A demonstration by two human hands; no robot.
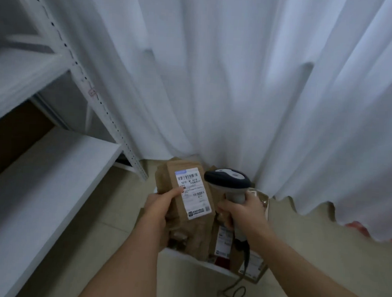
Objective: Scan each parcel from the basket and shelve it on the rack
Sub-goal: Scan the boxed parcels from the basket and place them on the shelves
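— White curtain (239, 82) hangs across the whole back of the view, down to a pale tiled floor (110, 203). What stands to the left of it?

— The rack (66, 50), white metal with a perforated upright; its lower shelf board (41, 185) runs along the left side.

— And the parcel?

— The left hand (157, 212) holds a brown paper parcel (183, 193) up over the basket (207, 263), thumb pressed on the white shipping label (193, 193) and fingers curled behind. The label, with its barcodes, faces the camera.

— What does the right hand hold?

— The right hand (239, 212) grips the grey handle of a barcode scanner (227, 179), fingers wrapped round it. The dark head of the scanner sits just beside the parcel's upper right corner. A black cable (239, 293) trails from the handle down to the floor.

— Anything left in the basket?

— More brown parcels (222, 240) lie in it under both hands, some with white labels showing. Only the near white rim of the basket is clear to see.
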